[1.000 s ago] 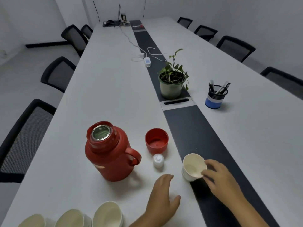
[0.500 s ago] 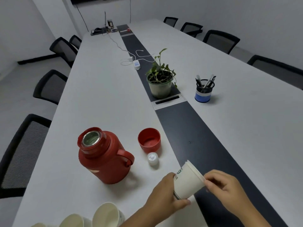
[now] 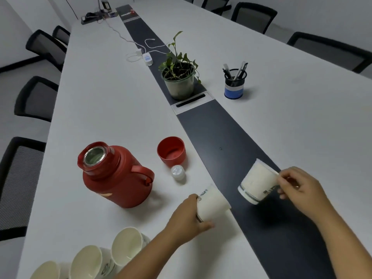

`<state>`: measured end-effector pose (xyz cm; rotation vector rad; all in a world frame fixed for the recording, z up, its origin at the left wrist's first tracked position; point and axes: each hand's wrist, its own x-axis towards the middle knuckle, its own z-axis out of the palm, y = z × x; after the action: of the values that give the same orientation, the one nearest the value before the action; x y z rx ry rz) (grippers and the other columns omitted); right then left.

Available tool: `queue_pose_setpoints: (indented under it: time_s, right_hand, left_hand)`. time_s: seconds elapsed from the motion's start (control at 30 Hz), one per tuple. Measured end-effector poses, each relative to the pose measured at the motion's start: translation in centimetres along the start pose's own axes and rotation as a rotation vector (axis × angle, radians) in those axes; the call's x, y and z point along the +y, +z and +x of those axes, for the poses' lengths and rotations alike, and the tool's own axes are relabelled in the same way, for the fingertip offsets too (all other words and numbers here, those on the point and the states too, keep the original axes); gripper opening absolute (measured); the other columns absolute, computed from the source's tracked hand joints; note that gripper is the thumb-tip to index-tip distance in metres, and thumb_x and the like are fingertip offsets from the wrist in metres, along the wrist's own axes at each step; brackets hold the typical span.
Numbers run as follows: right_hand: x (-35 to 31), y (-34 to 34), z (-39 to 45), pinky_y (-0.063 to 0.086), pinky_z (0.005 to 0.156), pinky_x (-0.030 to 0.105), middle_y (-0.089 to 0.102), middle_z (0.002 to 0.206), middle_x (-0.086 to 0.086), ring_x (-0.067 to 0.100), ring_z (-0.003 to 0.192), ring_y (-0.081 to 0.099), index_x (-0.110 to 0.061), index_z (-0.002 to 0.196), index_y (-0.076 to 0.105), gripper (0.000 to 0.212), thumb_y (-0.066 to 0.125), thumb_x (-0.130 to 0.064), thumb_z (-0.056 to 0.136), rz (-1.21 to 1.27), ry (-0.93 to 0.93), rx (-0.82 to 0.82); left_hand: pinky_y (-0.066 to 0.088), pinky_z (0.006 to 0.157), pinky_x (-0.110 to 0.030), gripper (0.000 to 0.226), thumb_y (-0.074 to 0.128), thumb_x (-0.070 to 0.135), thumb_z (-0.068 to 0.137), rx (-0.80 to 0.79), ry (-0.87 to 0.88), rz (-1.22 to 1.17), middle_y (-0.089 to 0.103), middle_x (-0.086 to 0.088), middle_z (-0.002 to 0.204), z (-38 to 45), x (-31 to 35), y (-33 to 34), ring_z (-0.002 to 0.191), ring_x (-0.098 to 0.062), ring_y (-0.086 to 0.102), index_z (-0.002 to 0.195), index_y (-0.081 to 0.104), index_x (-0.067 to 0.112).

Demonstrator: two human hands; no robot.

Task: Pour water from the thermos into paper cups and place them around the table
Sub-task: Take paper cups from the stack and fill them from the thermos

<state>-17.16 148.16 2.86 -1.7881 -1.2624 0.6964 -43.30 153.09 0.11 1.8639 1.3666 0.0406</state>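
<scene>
The left hand (image 3: 186, 222) grips a paper cup (image 3: 211, 204) tilted on its side above the white counter (image 3: 112, 109); the right hand (image 3: 300, 188) pinches a second paper cup (image 3: 256, 184) by its rim, held tilted over the dark centre strip (image 3: 217, 127), at three o'clock from the first. The open red thermos (image 3: 114, 176) stands at ten o'clock from the left hand; its red lid (image 3: 171, 151) and a small white stopper (image 3: 177, 172) sit just beside it at three o'clock; more cups (image 3: 96, 260) lie at seven o'clock.

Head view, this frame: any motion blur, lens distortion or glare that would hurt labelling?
Head view: wide-angle bending at the table edges; the cup in the left hand and the cup in the right hand are slightly soft; the thermos is sharp with a soft shadow; no strong glare.
</scene>
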Motion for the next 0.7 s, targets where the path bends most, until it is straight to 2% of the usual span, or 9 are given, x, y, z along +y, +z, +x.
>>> queue_pose_setpoints:
  time_s: [0.13, 0.27, 0.33, 0.37, 0.43, 0.5, 0.57, 0.6, 0.7]
  right_hand:
    - [0.4, 1.2, -0.7, 0.038, 0.054, 0.005, 0.046, 0.069, -0.002, 0.016, 0.065, 0.049, -0.02, 0.055, 0.039, 0.041, 0.074, -0.003, 0.066, -0.084, -0.043, 0.085]
    - [3.1, 1.5, -1.7, 0.033, 0.055, 0.003, 0.05, 0.071, -0.011, 0.019, 0.071, 0.04, -0.024, 0.048, 0.023, 0.064, 0.084, -0.001, 0.052, -0.153, -0.062, 0.161]
    - [4.1, 1.5, -1.6, 0.033, 0.061, 0.003, 0.053, 0.087, -0.025, 0.006, 0.079, 0.041, -0.016, 0.053, 0.029, 0.056, 0.084, -0.015, 0.053, -0.156, -0.093, 0.147]
    - [4.5, 1.5, -1.5, 0.035, 0.064, 0.005, 0.053, 0.089, -0.024, 0.004, 0.08, 0.042, -0.017, 0.054, 0.028, 0.055, 0.083, -0.024, 0.051, -0.176, -0.1, 0.141]
    - [4.9, 1.9, -1.3, 0.036, 0.061, 0.012, 0.051, 0.084, -0.01, 0.014, 0.079, 0.048, -0.027, 0.054, 0.024, 0.064, 0.087, -0.02, 0.047, -0.246, -0.114, 0.107]
    - [4.9, 2.4, -1.0, 0.035, 0.062, 0.014, 0.047, 0.095, -0.005, 0.02, 0.082, 0.051, -0.033, 0.071, 0.037, 0.062, 0.089, -0.014, 0.043, -0.275, -0.13, 0.081]
    - [5.1, 3.3, -1.0, 0.038, 0.073, 0.02, 0.039, 0.116, -0.001, 0.02, 0.1, 0.048, -0.02, 0.102, 0.049, 0.073, 0.09, -0.014, 0.041, -0.272, -0.131, 0.077]
    - [5.5, 3.7, -0.9, 0.038, 0.077, 0.025, 0.034, 0.123, -0.001, 0.018, 0.108, 0.042, -0.015, 0.116, 0.046, 0.086, 0.09, -0.015, 0.042, -0.268, -0.119, 0.067]
    - [5.9, 4.3, -0.9, 0.031, 0.09, 0.027, 0.034, 0.123, -0.018, 0.001, 0.113, 0.032, -0.031, 0.128, 0.031, 0.099, 0.088, -0.019, 0.048, -0.145, 0.064, 0.046]
  left_hand:
    - [0.039, 0.062, -0.023, 0.05, 0.063, 0.051, 0.053, 0.229, 0.033, -0.126, 0.054, 0.002, 0.089, 2.3, 0.0, 0.8, 0.085, -0.017, 0.049, 0.088, 0.051, 0.018]
    - [0.049, 0.077, -0.032, 0.066, 0.062, 0.052, 0.043, 0.209, -0.022, -0.413, 0.053, 0.006, 0.098, 4.9, 1.1, 1.7, 0.092, -0.012, 0.053, 0.1, 0.043, 0.026]
    - [0.05, 0.075, -0.028, 0.063, 0.068, 0.041, 0.047, 0.227, -0.041, -0.469, 0.053, 0.005, 0.1, 6.5, 1.6, 2.0, 0.092, -0.01, 0.054, 0.101, 0.041, 0.026]
    - [0.049, 0.071, -0.022, 0.061, 0.069, 0.035, 0.049, 0.242, -0.041, -0.484, 0.052, 0.007, 0.1, 7.3, 1.9, 2.2, 0.091, -0.007, 0.054, 0.101, 0.04, 0.026]
    - [0.043, 0.067, -0.014, 0.06, 0.068, 0.027, 0.052, 0.273, -0.026, -0.516, 0.05, 0.013, 0.099, 8.9, 2.5, 2.7, 0.09, -0.004, 0.052, 0.104, 0.037, 0.027]
    - [0.038, 0.067, -0.007, 0.06, 0.069, 0.017, 0.057, 0.317, 0.0, -0.544, 0.048, 0.02, 0.097, 10.3, 3.1, 3.4, 0.089, -0.001, 0.051, 0.107, 0.038, 0.028]
    - [0.036, 0.068, -0.004, 0.056, 0.071, 0.01, 0.061, 0.357, 0.025, -0.529, 0.046, 0.024, 0.095, 11.2, 3.3, 4.3, 0.088, -0.003, 0.051, 0.107, 0.043, 0.026]
    - [0.035, 0.069, -0.005, 0.055, 0.072, 0.007, 0.063, 0.368, 0.026, -0.523, 0.045, 0.025, 0.094, 11.6, 3.4, 4.7, 0.089, -0.005, 0.051, 0.106, 0.043, 0.026]
    - [0.033, 0.067, 0.0, 0.057, 0.073, 0.006, 0.065, 0.382, 0.002, -0.51, 0.043, 0.028, 0.093, 12.2, 3.1, 5.7, 0.092, -0.005, 0.048, 0.111, 0.045, 0.025]
